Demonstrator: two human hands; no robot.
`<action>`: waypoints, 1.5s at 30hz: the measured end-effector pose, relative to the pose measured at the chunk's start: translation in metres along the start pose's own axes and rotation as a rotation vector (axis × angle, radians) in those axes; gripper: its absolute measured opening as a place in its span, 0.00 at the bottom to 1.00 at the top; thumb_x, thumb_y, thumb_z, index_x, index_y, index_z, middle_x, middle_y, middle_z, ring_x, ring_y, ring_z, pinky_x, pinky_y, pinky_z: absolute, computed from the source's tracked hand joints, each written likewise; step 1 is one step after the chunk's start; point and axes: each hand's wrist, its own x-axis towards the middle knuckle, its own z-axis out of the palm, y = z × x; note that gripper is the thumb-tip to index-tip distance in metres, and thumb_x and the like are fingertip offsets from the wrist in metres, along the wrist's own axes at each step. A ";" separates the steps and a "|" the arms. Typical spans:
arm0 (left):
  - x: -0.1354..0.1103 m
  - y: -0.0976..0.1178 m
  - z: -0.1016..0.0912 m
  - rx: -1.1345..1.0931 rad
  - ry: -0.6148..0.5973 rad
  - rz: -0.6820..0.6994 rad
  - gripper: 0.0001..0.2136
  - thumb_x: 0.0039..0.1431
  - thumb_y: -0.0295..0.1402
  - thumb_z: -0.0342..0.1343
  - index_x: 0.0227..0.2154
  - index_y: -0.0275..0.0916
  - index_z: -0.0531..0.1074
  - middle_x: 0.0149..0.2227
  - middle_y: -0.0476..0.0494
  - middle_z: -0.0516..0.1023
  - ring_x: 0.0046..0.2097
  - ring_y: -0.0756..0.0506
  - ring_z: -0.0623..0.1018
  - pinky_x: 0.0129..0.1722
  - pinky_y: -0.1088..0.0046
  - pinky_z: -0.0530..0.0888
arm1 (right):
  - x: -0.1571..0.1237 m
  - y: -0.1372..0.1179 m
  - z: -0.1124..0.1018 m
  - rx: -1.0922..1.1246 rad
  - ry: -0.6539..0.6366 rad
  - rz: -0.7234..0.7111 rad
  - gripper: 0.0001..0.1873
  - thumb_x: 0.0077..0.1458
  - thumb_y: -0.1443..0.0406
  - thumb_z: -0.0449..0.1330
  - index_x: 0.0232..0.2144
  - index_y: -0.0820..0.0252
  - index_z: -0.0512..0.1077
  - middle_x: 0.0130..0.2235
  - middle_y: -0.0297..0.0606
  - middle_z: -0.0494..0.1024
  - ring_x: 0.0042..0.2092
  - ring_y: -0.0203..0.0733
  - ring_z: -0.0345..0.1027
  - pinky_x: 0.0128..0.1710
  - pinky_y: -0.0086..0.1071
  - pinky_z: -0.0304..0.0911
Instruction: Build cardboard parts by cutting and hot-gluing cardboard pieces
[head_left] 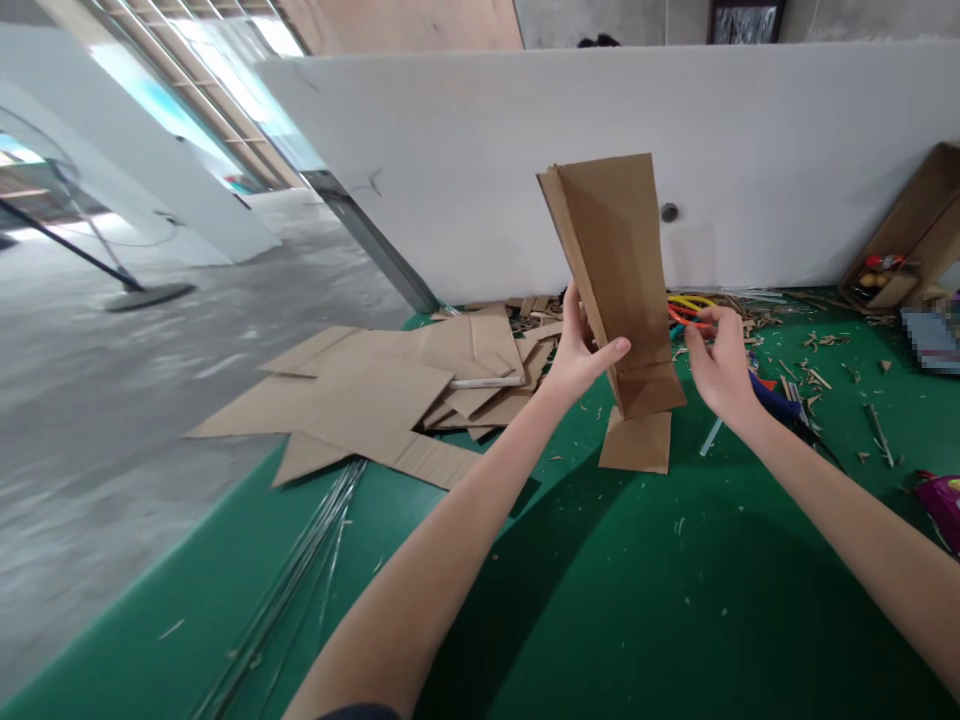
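My left hand grips a tall folded cardboard piece by its left side, thumb across the front. Upright and slightly tilted, the piece has raised side walls and a folded flap at its bottom. Just below it, a small cardboard flap shows against the green table; whether the two are joined, I cannot tell. To the right, my right hand is apart from the cardboard, thumb and fingertips drawn close together. Orange and yellow loops show right at these fingertips, and whether they are held is unclear.
Flat cardboard sheets lie stacked at left, overhanging the green table. Thin clear rods lie in front of them. Cardboard scraps and a blue-handled tool lie at right. A cardboard box stands against the white panel.
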 end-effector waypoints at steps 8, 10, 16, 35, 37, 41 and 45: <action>-0.002 -0.020 -0.010 0.150 -0.009 0.020 0.55 0.47 0.65 0.58 0.69 0.52 0.32 0.66 0.33 0.58 0.64 0.31 0.65 0.57 0.56 0.71 | -0.080 -0.032 -0.009 -0.574 -0.790 -0.336 0.14 0.63 0.57 0.53 0.35 0.58 0.74 0.35 0.45 0.78 0.40 0.52 0.71 0.42 0.45 0.64; -0.003 -0.024 -0.011 0.147 -0.012 0.015 0.54 0.48 0.64 0.57 0.69 0.52 0.32 0.66 0.33 0.58 0.64 0.31 0.65 0.56 0.57 0.71 | -0.091 -0.038 -0.009 -0.604 -0.853 -0.399 0.17 0.62 0.54 0.55 0.43 0.60 0.74 0.44 0.49 0.77 0.48 0.57 0.68 0.45 0.47 0.64; -0.006 -0.025 -0.007 0.136 -0.017 0.012 0.54 0.47 0.66 0.56 0.69 0.51 0.34 0.65 0.32 0.61 0.63 0.31 0.66 0.55 0.56 0.71 | -0.095 -0.048 -0.015 -0.545 -1.021 -0.551 0.21 0.62 0.51 0.55 0.45 0.60 0.74 0.47 0.49 0.75 0.49 0.57 0.66 0.47 0.50 0.64; -0.009 -0.011 -0.006 0.048 -0.134 -0.082 0.57 0.42 0.64 0.62 0.69 0.44 0.40 0.66 0.26 0.58 0.65 0.26 0.63 0.58 0.52 0.68 | -0.096 -0.047 -0.018 -0.243 -1.073 -0.518 0.36 0.49 0.44 0.65 0.51 0.63 0.71 0.53 0.50 0.70 0.53 0.56 0.59 0.54 0.49 0.63; -0.010 -0.012 -0.007 0.026 -0.141 -0.093 0.57 0.43 0.62 0.63 0.69 0.44 0.40 0.66 0.26 0.57 0.65 0.27 0.63 0.59 0.53 0.67 | -0.098 -0.043 -0.018 -0.249 -1.069 -0.524 0.35 0.51 0.44 0.64 0.51 0.64 0.72 0.54 0.50 0.70 0.54 0.57 0.58 0.55 0.49 0.62; -0.011 -0.014 -0.006 0.011 -0.147 -0.113 0.55 0.46 0.59 0.64 0.69 0.46 0.38 0.67 0.28 0.56 0.65 0.29 0.63 0.61 0.54 0.66 | -0.102 -0.039 -0.016 -0.243 -1.067 -0.539 0.32 0.54 0.45 0.62 0.50 0.64 0.72 0.54 0.49 0.70 0.55 0.57 0.57 0.57 0.50 0.61; -0.011 -0.013 -0.006 0.015 -0.157 -0.128 0.56 0.46 0.58 0.65 0.70 0.47 0.36 0.68 0.30 0.55 0.66 0.30 0.61 0.62 0.53 0.64 | -0.104 -0.039 -0.015 -0.227 -1.071 -0.539 0.30 0.54 0.47 0.62 0.50 0.63 0.71 0.55 0.48 0.70 0.56 0.56 0.58 0.58 0.50 0.60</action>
